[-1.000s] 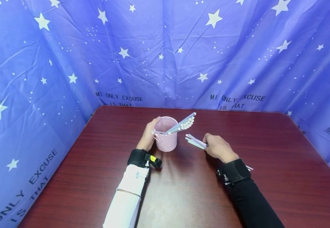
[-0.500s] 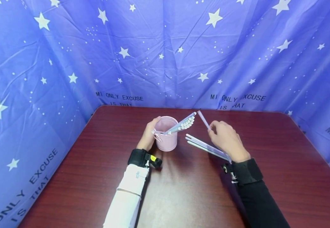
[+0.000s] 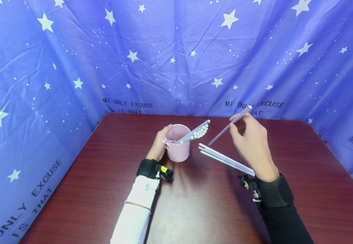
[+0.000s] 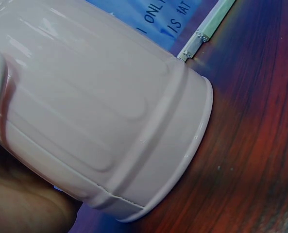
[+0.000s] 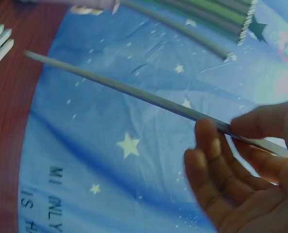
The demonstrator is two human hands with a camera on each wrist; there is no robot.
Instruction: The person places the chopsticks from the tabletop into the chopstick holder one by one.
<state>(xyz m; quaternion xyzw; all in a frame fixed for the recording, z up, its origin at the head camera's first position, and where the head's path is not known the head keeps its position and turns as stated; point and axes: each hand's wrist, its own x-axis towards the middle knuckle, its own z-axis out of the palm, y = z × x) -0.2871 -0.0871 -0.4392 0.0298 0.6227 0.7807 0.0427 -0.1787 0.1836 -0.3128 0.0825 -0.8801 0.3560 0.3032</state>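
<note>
A small pink metal bucket (image 3: pixel 178 150) stands upright on the table. My left hand (image 3: pixel 158 145) grips its left side, thumb at the rim; in the left wrist view the bucket wall (image 4: pixel 95 82) fills much of the picture. Several thin blue-green sticks (image 3: pixel 191 134) with white ends lean out of the bucket to the right. Raised above the table, my right hand (image 3: pixel 252 142) pinches one slim purplish stick (image 3: pixel 226 129) between thumb and fingers. The stick slants, lower end toward the bucket. Below it, several pale sticks (image 3: pixel 225 160) lie side by side on the table.
The dark red wooden table (image 3: pixel 194 210) has rounded far corners. A blue curtain (image 3: pixel 176 67) with white stars hangs behind it and along both sides. Each wrist wears a black band with a small camera.
My right hand has picked the purplish stick off the loose pile, lifted it and moved right, turning it to slant the other way. The left hand and bucket have stayed put.
</note>
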